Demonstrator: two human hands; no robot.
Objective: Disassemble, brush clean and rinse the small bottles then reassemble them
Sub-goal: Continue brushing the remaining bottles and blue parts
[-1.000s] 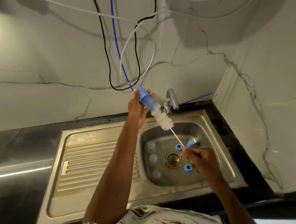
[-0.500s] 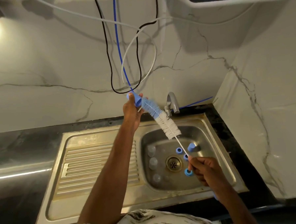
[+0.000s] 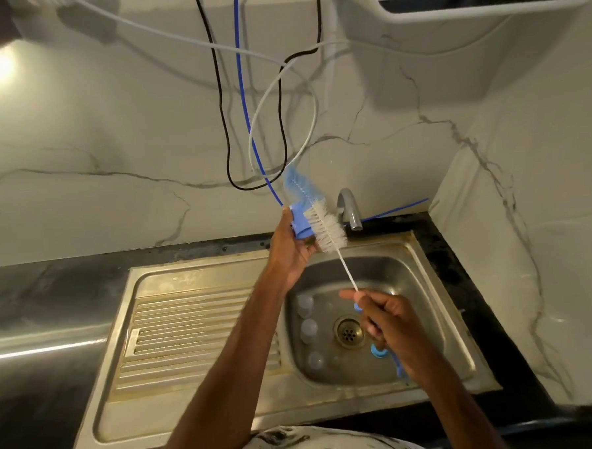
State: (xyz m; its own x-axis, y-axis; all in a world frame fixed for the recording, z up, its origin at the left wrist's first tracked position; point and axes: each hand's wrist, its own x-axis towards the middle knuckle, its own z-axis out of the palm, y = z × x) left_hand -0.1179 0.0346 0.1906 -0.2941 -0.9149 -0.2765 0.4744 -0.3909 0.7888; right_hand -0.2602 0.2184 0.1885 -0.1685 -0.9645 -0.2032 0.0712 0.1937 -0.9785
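A person stands over a steel sink [image 3: 195, 288], seen from above. Up and left of the drain [image 3: 349, 331], level with the tap [image 3: 350, 209], the left hand [image 3: 289, 250] curls its fingers and thumb round a blue bottle part [image 3: 299, 222]. A bottle brush [image 3: 326, 230] lies against that part, its blue tip poking out above; whether it passes through is unclear. Just right of the drain, the right hand [image 3: 390, 325] grips the brush's handle in a closed fist. Left of the drain, three clear bottles [image 3: 308, 330] sit in a row. A blue cap [image 3: 376, 352] lies just right of the drain, below the fist.
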